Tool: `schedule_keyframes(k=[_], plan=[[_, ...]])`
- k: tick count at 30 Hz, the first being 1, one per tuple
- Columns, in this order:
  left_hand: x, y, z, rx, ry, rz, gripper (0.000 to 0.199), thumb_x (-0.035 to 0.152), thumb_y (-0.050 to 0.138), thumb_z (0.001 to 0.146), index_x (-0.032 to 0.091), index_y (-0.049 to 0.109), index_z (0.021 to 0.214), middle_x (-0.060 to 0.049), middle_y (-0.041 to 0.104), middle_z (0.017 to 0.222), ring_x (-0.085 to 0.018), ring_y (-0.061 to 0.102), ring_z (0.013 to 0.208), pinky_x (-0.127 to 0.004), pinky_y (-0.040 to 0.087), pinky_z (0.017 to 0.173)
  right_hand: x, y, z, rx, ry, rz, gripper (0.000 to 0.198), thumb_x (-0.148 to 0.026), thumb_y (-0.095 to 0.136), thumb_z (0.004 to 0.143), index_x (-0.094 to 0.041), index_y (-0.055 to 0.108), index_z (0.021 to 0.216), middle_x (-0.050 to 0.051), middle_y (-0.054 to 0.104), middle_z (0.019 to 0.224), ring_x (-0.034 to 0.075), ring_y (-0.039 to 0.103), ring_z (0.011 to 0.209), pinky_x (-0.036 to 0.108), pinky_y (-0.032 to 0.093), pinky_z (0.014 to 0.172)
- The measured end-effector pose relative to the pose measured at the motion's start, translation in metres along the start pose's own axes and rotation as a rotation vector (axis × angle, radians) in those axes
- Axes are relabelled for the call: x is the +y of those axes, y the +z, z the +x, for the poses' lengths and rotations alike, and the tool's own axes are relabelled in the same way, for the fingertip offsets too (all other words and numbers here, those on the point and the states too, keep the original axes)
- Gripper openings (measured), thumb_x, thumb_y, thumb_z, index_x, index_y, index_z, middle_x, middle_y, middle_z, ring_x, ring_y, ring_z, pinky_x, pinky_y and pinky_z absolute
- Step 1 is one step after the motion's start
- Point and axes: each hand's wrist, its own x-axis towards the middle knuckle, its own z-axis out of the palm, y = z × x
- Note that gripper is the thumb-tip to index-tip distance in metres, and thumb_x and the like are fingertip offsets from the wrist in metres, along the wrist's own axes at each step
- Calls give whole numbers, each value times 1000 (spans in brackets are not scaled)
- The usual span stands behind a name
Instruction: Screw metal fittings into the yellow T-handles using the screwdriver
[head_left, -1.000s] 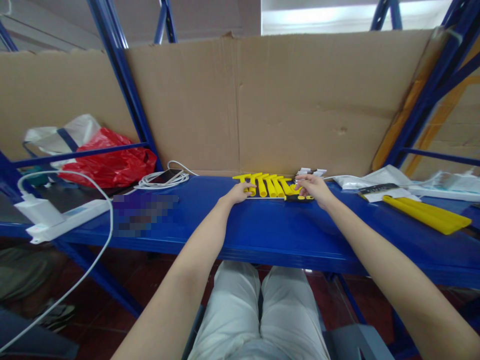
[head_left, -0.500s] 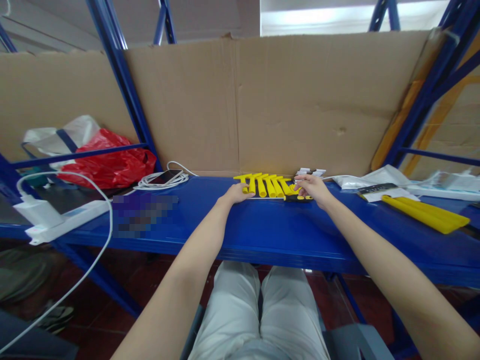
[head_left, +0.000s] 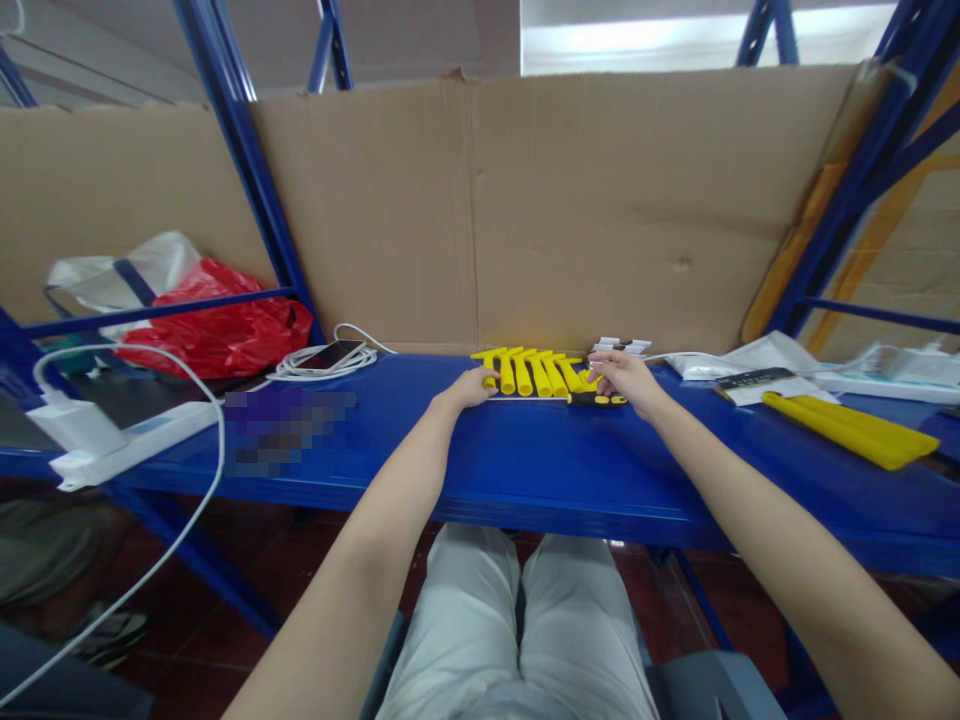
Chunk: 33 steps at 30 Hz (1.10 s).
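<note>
Several yellow T-shaped plastic pieces [head_left: 541, 375] lie side by side in a slanting row on the blue shelf. At the row's left end, the fingers and thumb of my left hand [head_left: 472, 387] are closed around the leftmost piece. My right hand [head_left: 626, 377] is over the right end, its fingertips pinched together; what they hold is too small to make out. Just below that hand lies a screwdriver [head_left: 598, 399] with a black and yellow handle, its thin shaft pointing left along the front of the row.
Behind the row stands a cardboard panel [head_left: 480, 220]. On the left are a phone [head_left: 330, 354] with a coiled white cable, a power strip [head_left: 150, 440] and a red plastic bag [head_left: 225, 320]. To the right lie a long yellow piece [head_left: 851, 430] and a white plastic pouch [head_left: 750, 355].
My left hand has drawn back slightly to the left, showing more of the leftmost yellow piece. My right hand stays almost in place.
</note>
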Motion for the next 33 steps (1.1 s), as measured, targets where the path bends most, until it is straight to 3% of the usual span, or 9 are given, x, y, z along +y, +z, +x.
schedule_keyframes(k=[8,15,20,25,33], plan=[[1,0,-1,15,-1,3,40,20,65,88,19,70,128,-8,70,130,-23,66,119,-26,48,102,8,-2,7,-3,-36,-31,18,-7,58,84,-13,64,100,-1,66,61,7,53,43,18,41,44],[1,0,0,0,-12,-8,50,24,70,83,18,67,132,-9,70,131,-24,66,121,-26,47,103,7,-1,6,-5,-35,-36,18,-6,55,84,-13,63,99,-1,66,61,7,52,42,18,41,43],[4,-1,-1,-31,-28,12,58,28,69,86,17,59,142,-10,63,141,-23,59,130,-24,43,106,6,-1,5,-14,-49,-30,15,-6,56,84,-15,62,95,-2,64,58,7,52,42,17,41,43],[7,2,-3,-36,-48,23,60,29,66,89,24,53,148,-9,47,156,-23,56,134,-25,39,111,7,-1,5,-23,-48,-24,14,-6,57,84,-15,61,94,-3,63,58,7,52,41,17,41,42],[6,1,0,-80,-53,39,60,30,64,91,27,51,149,-8,48,155,-23,55,134,-26,39,111,7,-1,6,-29,-48,-31,14,-8,59,83,-15,61,95,-2,65,59,7,52,42,17,41,41]])
